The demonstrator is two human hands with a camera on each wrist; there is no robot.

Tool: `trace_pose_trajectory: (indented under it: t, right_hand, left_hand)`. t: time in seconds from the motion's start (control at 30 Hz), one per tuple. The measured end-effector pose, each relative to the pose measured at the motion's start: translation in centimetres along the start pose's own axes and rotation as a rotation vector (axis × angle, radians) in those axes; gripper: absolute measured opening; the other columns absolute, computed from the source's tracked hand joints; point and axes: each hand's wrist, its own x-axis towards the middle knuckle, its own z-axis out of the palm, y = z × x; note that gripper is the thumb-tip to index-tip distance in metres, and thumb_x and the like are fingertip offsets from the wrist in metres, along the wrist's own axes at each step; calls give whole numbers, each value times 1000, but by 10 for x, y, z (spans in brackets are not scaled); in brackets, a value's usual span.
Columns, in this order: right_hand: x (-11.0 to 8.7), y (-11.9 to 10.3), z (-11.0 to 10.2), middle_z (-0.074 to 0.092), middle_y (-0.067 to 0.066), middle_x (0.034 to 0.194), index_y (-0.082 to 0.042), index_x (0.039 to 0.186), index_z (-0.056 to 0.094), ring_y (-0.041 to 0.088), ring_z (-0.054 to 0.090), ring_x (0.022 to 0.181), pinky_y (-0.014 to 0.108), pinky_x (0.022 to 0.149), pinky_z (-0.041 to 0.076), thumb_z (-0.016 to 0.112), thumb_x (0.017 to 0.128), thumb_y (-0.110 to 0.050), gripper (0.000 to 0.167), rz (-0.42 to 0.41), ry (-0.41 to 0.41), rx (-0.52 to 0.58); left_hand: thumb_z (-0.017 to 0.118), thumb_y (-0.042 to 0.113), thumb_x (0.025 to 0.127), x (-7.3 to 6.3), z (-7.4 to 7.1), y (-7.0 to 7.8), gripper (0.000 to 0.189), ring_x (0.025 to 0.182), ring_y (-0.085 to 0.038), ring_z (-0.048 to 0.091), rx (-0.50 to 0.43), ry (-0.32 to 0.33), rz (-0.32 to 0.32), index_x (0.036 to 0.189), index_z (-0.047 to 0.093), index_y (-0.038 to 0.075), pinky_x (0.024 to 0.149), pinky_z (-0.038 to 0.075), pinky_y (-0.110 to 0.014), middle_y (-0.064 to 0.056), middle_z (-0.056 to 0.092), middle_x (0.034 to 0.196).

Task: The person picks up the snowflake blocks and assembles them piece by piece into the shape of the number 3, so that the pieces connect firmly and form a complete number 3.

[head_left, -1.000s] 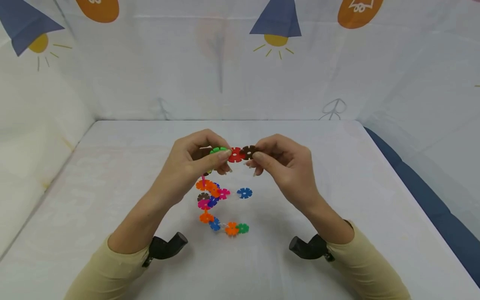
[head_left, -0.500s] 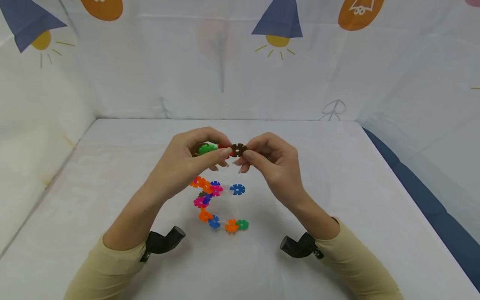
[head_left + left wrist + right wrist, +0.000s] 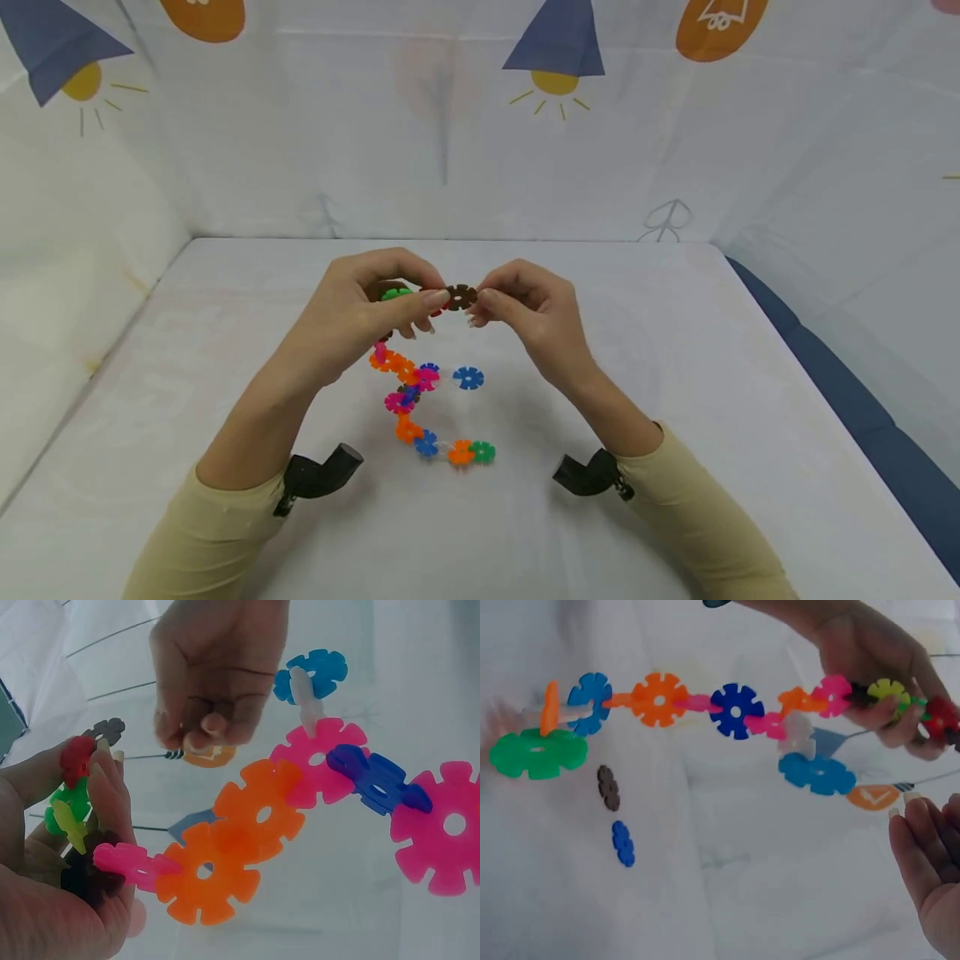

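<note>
A chain of flower-shaped plastic discs hangs from my left hand (image 3: 348, 312). Its thumb and fingers pinch the chain by the red disc (image 3: 76, 760), which they partly cover in the head view. Joined to the red disc, a dark brown disc (image 3: 461, 297) sticks out toward my right hand (image 3: 532, 312). The right fingertips stay by that disc's edge; the left wrist view shows a small gap between them, with no piece visible in the hand. Below the left hand run a pink disc (image 3: 139, 866), orange discs (image 3: 206, 871) and more, down to a green disc (image 3: 538, 754).
A brown disc (image 3: 608, 787) and a blue disc (image 3: 623, 844) lie apart from the chain on the white table (image 3: 675, 375). A clear disc with a blue disc (image 3: 469, 378) branches off the chain. Behind stands a white printed curtain (image 3: 360, 150).
Both hands have drifted left and slightly up, and the chain has moved left with them. My right fingers, earlier overlapping the brown disc, are now at its outer edge.
</note>
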Motion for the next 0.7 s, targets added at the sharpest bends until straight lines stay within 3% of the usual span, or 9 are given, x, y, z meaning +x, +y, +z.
trace_pose_trajectory:
  t: [0.27,0.33,0.53,0.7]
  right_hand:
    - [8,38,0,71,17,94,-1,101,66,31,71,78,34,76,62,63,95,-6,8,192,-86,-132]
    - [8,47,2,72,13,95,-3,105,67,32,71,80,33,74,62,65,95,-9,12,236,-132,-204]
    - [11,68,12,71,5,100,-5,116,68,17,67,85,27,72,57,68,92,-15,26,327,-308,-489]
    - [14,84,18,68,7,100,-5,117,67,18,62,84,24,72,54,69,90,-13,28,323,-474,-579]
  left_hand:
    - [69,27,93,-1,-4,2,10,73,-28,66,2,-23,-22,100,69,19,56,50,-36,-6,69,84]
    - [69,26,93,-2,-5,2,10,73,-28,65,3,-25,-20,100,69,19,55,50,-35,-7,68,84]
    - [68,27,94,-2,-7,2,13,73,-26,64,20,-32,-7,101,70,16,58,51,-33,-11,67,91]
    - [68,26,94,-2,-8,1,13,73,-25,62,22,-19,-8,101,70,16,57,49,-31,-10,66,91]
